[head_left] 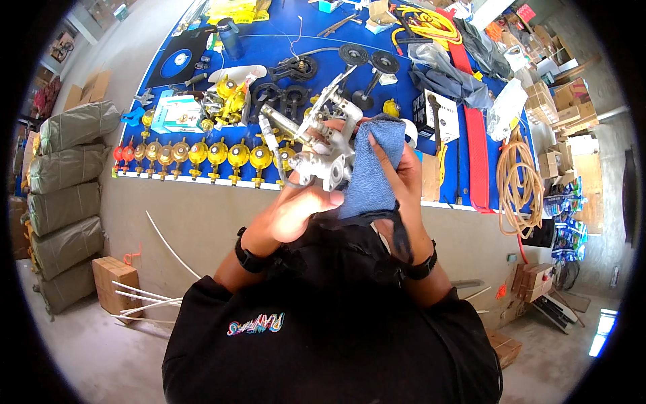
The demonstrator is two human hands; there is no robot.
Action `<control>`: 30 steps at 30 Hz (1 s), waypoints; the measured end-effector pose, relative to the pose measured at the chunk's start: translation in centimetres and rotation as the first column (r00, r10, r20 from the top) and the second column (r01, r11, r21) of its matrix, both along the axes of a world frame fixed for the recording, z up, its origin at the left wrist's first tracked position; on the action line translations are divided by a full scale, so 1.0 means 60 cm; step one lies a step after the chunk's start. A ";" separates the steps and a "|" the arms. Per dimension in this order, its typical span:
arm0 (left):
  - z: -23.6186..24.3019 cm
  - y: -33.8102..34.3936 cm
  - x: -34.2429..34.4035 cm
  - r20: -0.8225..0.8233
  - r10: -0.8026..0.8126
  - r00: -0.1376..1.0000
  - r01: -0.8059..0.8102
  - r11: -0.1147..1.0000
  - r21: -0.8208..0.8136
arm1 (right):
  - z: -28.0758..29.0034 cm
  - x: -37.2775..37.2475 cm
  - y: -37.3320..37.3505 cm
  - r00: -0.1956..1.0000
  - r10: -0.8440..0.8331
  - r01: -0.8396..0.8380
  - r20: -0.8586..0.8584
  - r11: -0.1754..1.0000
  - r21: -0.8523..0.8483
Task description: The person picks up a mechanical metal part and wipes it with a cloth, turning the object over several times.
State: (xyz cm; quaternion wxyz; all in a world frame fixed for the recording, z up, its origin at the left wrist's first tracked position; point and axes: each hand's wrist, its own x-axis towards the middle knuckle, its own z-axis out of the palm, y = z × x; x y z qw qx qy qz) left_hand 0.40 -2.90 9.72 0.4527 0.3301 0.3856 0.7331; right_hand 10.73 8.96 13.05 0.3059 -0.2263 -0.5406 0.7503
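My left hand (pixel 299 215) is closed round the lower part of a silver metal fitting assembly (pixel 316 165) with several tubes and arms, held up over the table's front edge. My right hand (pixel 404 178) grips a blue cloth (pixel 367 195) that has a dark strap hanging below it, and the cloth lies against the assembly's right side. My right fingers are bent over the cloth, partly hidden by it. Behind the assembly are black burner parts (pixel 294 97) and a row of yellow gas regulators (pixel 239 155).
The blue table (pixel 161 94) also bears boxes (pixel 180 111), a bottle (pixel 229 37), red flat hoses (pixel 474 155) and coiled tan hose (pixel 517 178). Stacked wrapped bundles (pixel 67 202) stand at the left; cartons (pixel 116 286) and white rods (pixel 145 293) lie on the floor below.
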 end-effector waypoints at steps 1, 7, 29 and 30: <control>-0.010 -0.004 -0.003 0.015 -0.030 0.999 0.030 0.999 -0.016 | 0.000 0.002 0.003 1.000 0.021 -0.020 0.014 0.997 -0.073; -0.102 -0.015 -0.025 -0.585 0.173 0.792 -0.095 0.982 0.163 | 0.007 0.001 -0.005 0.990 0.134 -0.124 -0.043 0.975 0.185; 0.013 0.013 0.003 -0.017 0.023 1.000 -0.022 0.999 0.047 | -0.017 0.007 -0.009 0.996 -0.043 0.030 -0.081 0.987 -0.159; 0.010 0.016 0.003 -0.001 0.018 1.000 -0.018 0.998 0.058 | -0.020 0.008 -0.008 0.996 -0.031 0.021 -0.082 0.992 -0.125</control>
